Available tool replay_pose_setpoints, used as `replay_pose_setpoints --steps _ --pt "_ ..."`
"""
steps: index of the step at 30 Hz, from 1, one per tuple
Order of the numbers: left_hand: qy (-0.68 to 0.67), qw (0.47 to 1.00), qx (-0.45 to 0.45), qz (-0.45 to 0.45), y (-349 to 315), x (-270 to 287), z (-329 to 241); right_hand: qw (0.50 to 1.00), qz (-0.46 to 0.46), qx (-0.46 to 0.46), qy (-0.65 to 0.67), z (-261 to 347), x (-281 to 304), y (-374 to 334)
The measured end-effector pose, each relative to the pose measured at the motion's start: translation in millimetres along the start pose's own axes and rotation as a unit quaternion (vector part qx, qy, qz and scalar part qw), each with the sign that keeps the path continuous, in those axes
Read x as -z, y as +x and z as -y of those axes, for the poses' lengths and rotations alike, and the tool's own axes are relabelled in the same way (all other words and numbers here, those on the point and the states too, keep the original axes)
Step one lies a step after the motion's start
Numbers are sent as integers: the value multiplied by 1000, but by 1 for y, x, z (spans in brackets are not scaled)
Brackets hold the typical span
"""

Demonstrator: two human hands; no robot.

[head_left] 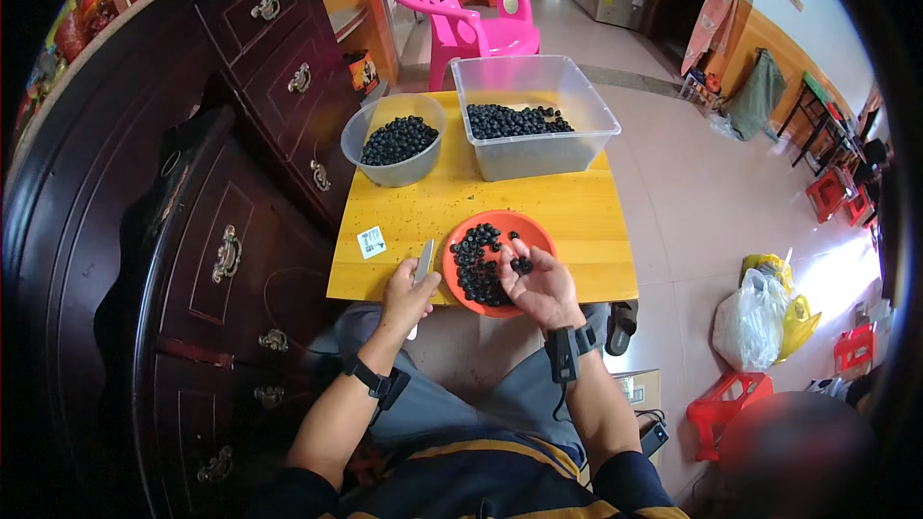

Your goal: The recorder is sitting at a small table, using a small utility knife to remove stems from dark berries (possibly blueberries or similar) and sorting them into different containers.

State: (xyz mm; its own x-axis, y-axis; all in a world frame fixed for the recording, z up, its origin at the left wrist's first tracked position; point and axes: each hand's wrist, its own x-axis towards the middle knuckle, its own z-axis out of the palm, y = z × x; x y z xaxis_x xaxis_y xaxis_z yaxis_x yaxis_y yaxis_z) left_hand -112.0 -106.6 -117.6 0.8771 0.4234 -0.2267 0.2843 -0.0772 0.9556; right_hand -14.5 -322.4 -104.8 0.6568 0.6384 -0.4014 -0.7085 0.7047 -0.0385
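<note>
In my left hand (409, 293), a small knife (425, 260) is gripped, its bright blade pointing up and away from me. A bit of pale handle shows below the fist. My right hand (544, 290) is turned palm up over the right side of an orange-red plate (524, 217), fingers curled around a dark round berry-like fruit (521, 266). Many similar small black fruits (476, 269) lie on the plate, mostly on its left side. The blade is just left of the plate's rim.
The yellow table (385, 221) also bears a round clear tub (356, 139) and a large clear bin (538, 159), both partly filled with dark fruits. A white label (371, 242) lies at left. A dark wooden cabinet (221, 231) stands close left; a pink chair (495, 36) is behind the table.
</note>
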Motion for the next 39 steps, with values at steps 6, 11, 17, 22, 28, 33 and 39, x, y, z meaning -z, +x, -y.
replay_pose_setpoints --steps 6,11,17,22,28,33,39 --pt "-47 990 -109 78 -30 -9 -25 946 67 47 -313 -40 6 -18" --pt "14 978 -158 138 -43 -16 -29 899 102 1 -426 -57 -3 -45" --pt "-46 965 -70 247 -63 -19 -41 894 127 -38 -427 -56 7 -58" --pt "20 965 -103 242 -56 -17 -14 910 143 -42 -387 -58 14 -61" --pt "23 971 -179 156 -66 -27 -27 938 67 -6 -339 -60 29 -62" --pt "-25 972 -166 162 -69 -32 -17 953 62 -8 -297 -61 36 -61" --pt "-104 971 -99 193 -77 -30 -35 961 105 -21 -253 -62 41 -64"
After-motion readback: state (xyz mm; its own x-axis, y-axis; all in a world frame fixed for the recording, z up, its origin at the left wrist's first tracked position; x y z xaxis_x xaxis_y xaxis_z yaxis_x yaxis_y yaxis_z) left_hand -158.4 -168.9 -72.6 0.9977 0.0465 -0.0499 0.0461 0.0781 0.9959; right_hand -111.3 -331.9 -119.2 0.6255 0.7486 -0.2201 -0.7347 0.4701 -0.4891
